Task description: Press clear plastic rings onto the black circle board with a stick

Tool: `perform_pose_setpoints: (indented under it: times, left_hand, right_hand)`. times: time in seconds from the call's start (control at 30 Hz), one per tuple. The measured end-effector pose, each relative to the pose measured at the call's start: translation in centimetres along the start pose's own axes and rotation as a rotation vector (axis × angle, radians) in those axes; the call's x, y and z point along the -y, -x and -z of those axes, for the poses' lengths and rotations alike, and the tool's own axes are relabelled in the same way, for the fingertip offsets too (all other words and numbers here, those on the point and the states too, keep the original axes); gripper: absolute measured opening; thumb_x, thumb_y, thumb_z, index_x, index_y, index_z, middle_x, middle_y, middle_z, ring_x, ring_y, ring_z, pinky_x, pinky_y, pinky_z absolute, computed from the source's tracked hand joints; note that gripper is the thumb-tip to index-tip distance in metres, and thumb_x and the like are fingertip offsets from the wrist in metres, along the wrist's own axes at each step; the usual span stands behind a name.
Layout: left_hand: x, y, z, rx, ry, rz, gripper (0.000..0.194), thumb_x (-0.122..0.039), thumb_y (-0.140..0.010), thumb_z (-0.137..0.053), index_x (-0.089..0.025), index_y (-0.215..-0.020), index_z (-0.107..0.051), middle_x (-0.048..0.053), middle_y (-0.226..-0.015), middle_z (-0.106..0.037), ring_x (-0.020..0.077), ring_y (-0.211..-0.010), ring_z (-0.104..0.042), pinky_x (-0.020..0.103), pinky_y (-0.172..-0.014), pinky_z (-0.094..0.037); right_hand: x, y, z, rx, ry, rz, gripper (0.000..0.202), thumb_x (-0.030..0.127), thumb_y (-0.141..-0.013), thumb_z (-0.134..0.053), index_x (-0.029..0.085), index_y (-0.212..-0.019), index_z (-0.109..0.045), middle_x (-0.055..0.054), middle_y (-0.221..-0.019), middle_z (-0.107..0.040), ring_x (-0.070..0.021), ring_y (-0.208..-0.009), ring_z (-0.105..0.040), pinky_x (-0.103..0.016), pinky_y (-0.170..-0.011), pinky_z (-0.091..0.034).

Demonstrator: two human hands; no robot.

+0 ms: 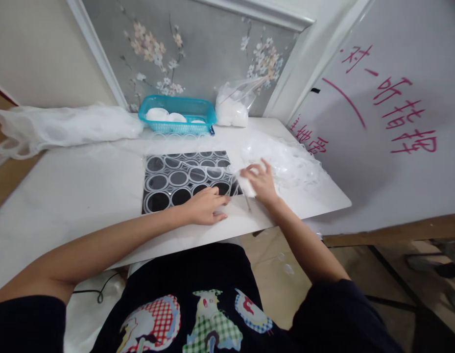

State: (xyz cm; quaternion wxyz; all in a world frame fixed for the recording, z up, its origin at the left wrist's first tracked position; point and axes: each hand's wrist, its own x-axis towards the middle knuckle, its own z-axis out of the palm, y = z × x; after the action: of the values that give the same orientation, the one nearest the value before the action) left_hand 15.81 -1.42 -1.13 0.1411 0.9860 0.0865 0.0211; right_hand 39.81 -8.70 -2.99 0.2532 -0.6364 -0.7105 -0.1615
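A black sheet point(179, 177) patterned with rows of grey rings lies on the white table. My left hand point(208, 206) rests across its front edge, fingers spread, pressing down and gripping nothing. Over the right end of the sheet, my right hand point(263, 184) has its fingers bent around a strip of thin clear film point(232, 179), which runs back toward the sheet. The fingertips are slightly blurred. Just behind my right hand spreads a loose heap of clear, holed film scraps point(282, 157).
A blue plastic basket point(178, 128) with white round pieces stands at the back, beside a clear bag of white material point(232, 105). Bundled white netting-like film point(73, 125) lies at the back left. A whiteboard point(389, 186) with red writing borders the table's right side.
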Motion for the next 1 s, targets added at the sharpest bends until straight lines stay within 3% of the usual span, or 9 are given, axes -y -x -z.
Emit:
perform_pose_setpoints:
  times: [0.1, 0.17, 0.23, 0.3, 0.4, 0.53, 0.67, 0.8, 1.0]
  left_hand:
    - [0.1, 0.5, 0.1, 0.000, 0.024, -0.052, 0.037, -0.040, -0.086, -0.066, -0.018, -0.116, -0.063, 0.010, -0.103, -0.067, 0.0251, -0.095, -0.056, 0.036, -0.082, -0.044]
    - [0.5, 1.3, 0.5, -0.032, 0.005, -0.144, 0.036, -0.039, -0.088, -0.064, -0.020, -0.118, -0.062, 0.011, -0.122, -0.065, 0.0260, -0.100, -0.055, 0.038, -0.086, -0.043]
    - [1.6, 2.5, 1.2, -0.113, -0.020, -0.206, 0.033, -0.037, -0.091, -0.060, -0.021, -0.120, -0.062, 0.010, -0.138, -0.059, 0.0268, -0.106, -0.054, 0.041, -0.091, -0.042]
    - [3.3, 4.2, 2.2, -0.220, -0.033, -0.184, 0.031, -0.036, -0.094, -0.055, -0.020, -0.120, -0.063, 0.009, -0.138, -0.059, 0.0263, -0.108, -0.054, 0.042, -0.092, -0.042]
    - [6.9, 7.4, 3.3, -0.374, -0.057, -0.084, 0.028, -0.038, -0.096, -0.053, -0.020, -0.111, -0.068, 0.006, -0.123, -0.070, 0.0237, -0.099, -0.058, 0.039, -0.089, -0.046]
    - [10.1, 12.1, 3.3, -0.439, -0.122, -0.003, 0.028, -0.037, -0.096, -0.054, -0.018, -0.108, -0.070, 0.005, -0.104, -0.076, 0.0217, -0.088, -0.060, 0.035, -0.080, -0.049]
    - [9.7, 15.4, 2.3, -0.410, -0.251, 0.038, 0.026, -0.032, -0.098, -0.051, -0.018, -0.108, -0.071, 0.005, -0.107, -0.076, 0.0224, -0.087, -0.062, 0.035, -0.078, -0.049]
    - [8.6, 16.5, 1.8, -0.356, -0.318, 0.028, 0.023, -0.027, -0.098, -0.051, -0.017, -0.106, -0.070, 0.007, -0.104, -0.075, 0.0228, -0.087, -0.062, 0.036, -0.075, -0.047]
    - [8.4, 16.9, 1.9, -0.287, -0.364, 0.010, 0.022, -0.027, -0.098, -0.052, -0.014, -0.105, -0.069, 0.006, -0.107, -0.075, 0.0222, -0.088, -0.059, 0.035, -0.077, -0.046]
  right_hand:
    - [-4.5, -2.5, 1.2, -0.325, 0.136, -0.562, 0.036, 0.021, -0.097, -0.032, 0.017, -0.104, -0.067, -0.014, -0.107, -0.069, -0.0284, -0.108, -0.057, -0.053, -0.102, -0.037]
    - [-6.6, -3.5, 2.1, -0.220, 0.158, -0.786, 0.033, 0.026, -0.095, -0.038, 0.014, -0.101, -0.068, -0.016, -0.101, -0.069, -0.0316, -0.105, -0.057, -0.051, -0.095, -0.041]
    - [-7.3, -3.5, 2.7, 0.004, 0.155, -0.850, 0.026, 0.029, -0.090, -0.049, 0.014, -0.095, -0.070, -0.016, -0.096, -0.070, -0.0329, -0.102, -0.058, -0.051, -0.093, -0.042]
    - [-7.0, -3.1, 2.9, 0.083, 0.158, -0.845, 0.022, 0.029, -0.087, -0.055, 0.015, -0.094, -0.071, -0.017, -0.106, -0.069, -0.0334, -0.104, -0.058, -0.052, -0.093, -0.043]
    - [-5.2, -2.7, 2.7, -0.080, 0.138, -0.803, 0.024, 0.031, -0.085, -0.057, 0.015, -0.096, -0.073, -0.019, -0.123, -0.062, -0.0370, -0.110, -0.056, -0.057, -0.093, -0.043]
    - [0.1, -4.5, 1.0, -0.186, -0.152, -0.508, 0.023, 0.035, -0.086, -0.059, 0.019, -0.088, -0.075, -0.016, -0.112, -0.068, -0.0355, -0.108, -0.060, -0.055, -0.095, -0.045]
    - [9.0, -7.6, -2.6, 0.073, -0.587, -0.280, 0.019, 0.035, -0.090, -0.059, 0.024, -0.088, -0.074, -0.004, -0.094, -0.076, -0.0265, -0.095, -0.069, -0.042, -0.089, -0.053]
    - [16.5, -9.6, -6.5, 0.267, -0.808, -0.171, 0.017, 0.034, -0.091, -0.060, 0.023, -0.089, -0.073, -0.003, -0.087, -0.076, -0.0217, -0.085, -0.071, -0.033, -0.078, -0.054]
    - [18.8, -9.2, -9.8, 0.346, -0.899, -0.230, 0.017, 0.032, -0.091, -0.059, 0.019, -0.087, -0.069, -0.004, -0.080, -0.076, -0.0208, -0.078, -0.071, -0.031, -0.071, -0.054]
